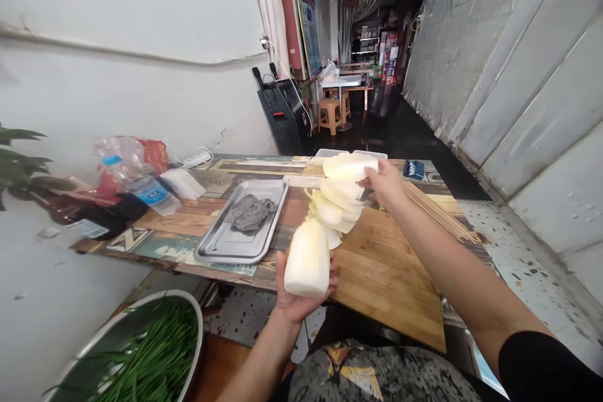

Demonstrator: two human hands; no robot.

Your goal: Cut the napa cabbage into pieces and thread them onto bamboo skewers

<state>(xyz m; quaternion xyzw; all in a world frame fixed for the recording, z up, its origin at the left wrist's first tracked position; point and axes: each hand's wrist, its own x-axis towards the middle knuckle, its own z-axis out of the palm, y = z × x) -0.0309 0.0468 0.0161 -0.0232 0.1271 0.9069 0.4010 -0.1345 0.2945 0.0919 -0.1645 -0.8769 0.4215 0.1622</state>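
A pale napa cabbage head (308, 260) rests in my left hand (294, 308), whose fingers curl around it from below, near the table's front edge. My right hand (384, 185) pinches a single cabbage leaf (346, 167) by its white base, above the far part of the board. Between the two hands, several loose cabbage leaves (333, 204) lie overlapping in a pile. They sit on the left side of a wooden cutting board (391, 264). The underside of the cabbage head is partly hidden by my palm.
Left of the board stands a metal tray (268, 245) with dark grey cloths (251, 212). Wooden sticks (438, 210) lie at the right, near a small blue box (413, 169). A bottle (153, 191) stands at the left. Below, a bowl (200, 320) holds green stalks (155, 352).
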